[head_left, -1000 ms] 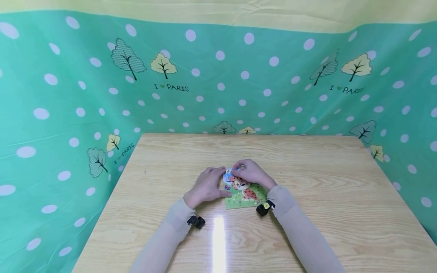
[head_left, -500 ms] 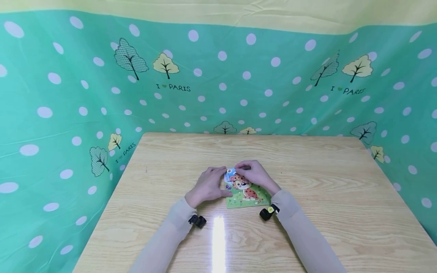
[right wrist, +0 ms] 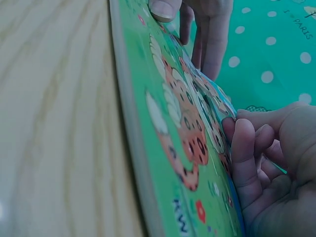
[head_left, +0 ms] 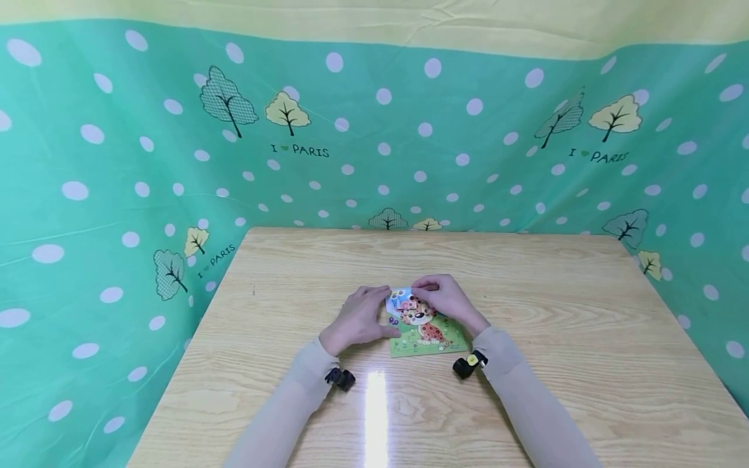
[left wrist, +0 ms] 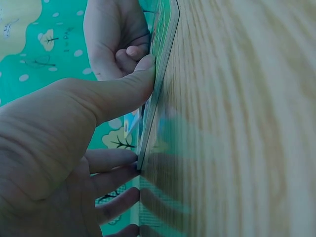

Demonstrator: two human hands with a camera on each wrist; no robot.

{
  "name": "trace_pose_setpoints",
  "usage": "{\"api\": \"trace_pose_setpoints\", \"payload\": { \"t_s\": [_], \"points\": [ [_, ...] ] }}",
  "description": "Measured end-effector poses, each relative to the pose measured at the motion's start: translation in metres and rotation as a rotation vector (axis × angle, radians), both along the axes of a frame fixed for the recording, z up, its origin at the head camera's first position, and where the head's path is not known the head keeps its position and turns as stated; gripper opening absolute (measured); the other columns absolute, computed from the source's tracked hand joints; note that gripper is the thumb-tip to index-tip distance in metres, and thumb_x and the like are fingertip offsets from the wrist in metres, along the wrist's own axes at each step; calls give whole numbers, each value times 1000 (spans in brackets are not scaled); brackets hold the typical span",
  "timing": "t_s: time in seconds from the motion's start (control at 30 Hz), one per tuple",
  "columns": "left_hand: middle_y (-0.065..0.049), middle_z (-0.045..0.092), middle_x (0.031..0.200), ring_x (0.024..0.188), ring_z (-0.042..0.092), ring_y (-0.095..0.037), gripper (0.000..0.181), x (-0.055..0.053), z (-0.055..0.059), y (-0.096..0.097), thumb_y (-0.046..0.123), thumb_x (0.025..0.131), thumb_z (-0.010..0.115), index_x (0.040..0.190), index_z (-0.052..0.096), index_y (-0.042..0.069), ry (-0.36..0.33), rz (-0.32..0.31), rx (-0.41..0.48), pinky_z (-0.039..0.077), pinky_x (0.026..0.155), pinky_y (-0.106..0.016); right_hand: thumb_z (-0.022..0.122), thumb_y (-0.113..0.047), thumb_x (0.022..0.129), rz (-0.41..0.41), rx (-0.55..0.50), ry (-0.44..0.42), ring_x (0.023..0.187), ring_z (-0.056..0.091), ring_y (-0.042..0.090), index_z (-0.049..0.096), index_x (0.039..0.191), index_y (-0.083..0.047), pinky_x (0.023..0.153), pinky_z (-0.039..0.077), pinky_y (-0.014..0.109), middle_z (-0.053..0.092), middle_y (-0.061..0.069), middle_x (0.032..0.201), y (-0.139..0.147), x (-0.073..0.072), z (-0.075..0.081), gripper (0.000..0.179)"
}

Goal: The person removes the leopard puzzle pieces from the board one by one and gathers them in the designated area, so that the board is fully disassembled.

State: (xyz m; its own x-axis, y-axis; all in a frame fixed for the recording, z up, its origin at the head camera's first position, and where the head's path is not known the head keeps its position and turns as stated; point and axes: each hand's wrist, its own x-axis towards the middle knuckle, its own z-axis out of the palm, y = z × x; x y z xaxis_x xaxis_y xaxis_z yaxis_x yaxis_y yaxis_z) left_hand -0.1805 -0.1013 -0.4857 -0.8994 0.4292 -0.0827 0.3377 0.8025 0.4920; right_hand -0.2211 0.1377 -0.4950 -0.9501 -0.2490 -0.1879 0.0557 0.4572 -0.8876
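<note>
A flat puzzle board [head_left: 404, 348] with a spotted leopard cub on green grass lies on the wooden table. My left hand [head_left: 363, 316] steadies its left side: the thumb rests on the board in the left wrist view, and the spread fingertips touch the far left corner and the table. At the board's far edge, my right hand [head_left: 449, 299] pinches a puzzle piece [right wrist: 217, 94] between thumb and forefinger. That piece, printed with blue sky and part of the cub's head, is tilted up from the board in the right wrist view. My right fingers partly hide the board's far right part.
The wooden table [head_left: 281, 273] extends around the board, with a bright light reflection near its front. A green dotted curtain [head_left: 497, 162] hangs behind and along the sides. Each wrist wears a small black camera.
My right hand has shifted a little to the right along the board's far edge, and more of the blue sky shows. My left hand keeps its place on the board.
</note>
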Motion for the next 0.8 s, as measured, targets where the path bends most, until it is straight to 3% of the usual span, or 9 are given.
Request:
{"api": "trace_pose_setpoints", "payload": {
  "t_s": [0.27,0.47,0.8],
  "points": [
    [-12,42,170,155,39,-39,102,1,0,1,53,83,87,162,44,7,-2,-15,-11,30,129,-61,72,-25,103,-10,-14,-11,67,63,13,75,124,-7,58,57,25,76,11,103,7,-1,-1,29],
    [-11,39,172,156,38,-40,97,4,3,3,51,86,86,161,45,7,-6,-7,-36,31,128,-63,71,-25,103,-23,-26,-24,73,65,14,74,128,-5,62,59,25,76,14,111,17,-1,-2,32],
    [-10,40,171,157,38,-38,87,6,4,7,47,91,82,160,47,7,2,-42,-40,34,127,-62,73,-26,102,-48,-35,-43,68,63,12,74,128,-6,60,58,23,76,12,109,29,-1,-1,33]
  ]
}}
